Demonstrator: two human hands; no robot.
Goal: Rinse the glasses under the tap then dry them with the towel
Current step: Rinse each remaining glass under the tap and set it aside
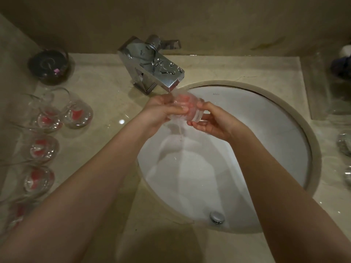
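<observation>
Both hands hold one glass [183,109] under the tap [152,65], tilted so water runs through into the sink [275,118]: left hand [163,111] wraps its side, right hand [210,121] pinches the base. More glasses [62,118] wait on the surface [106,88] at left. No towel shows; blur hides the rim.

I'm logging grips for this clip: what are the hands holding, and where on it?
Both hold one clear glass under the tap: left hand around its rim end, right hand at its base.
</observation>
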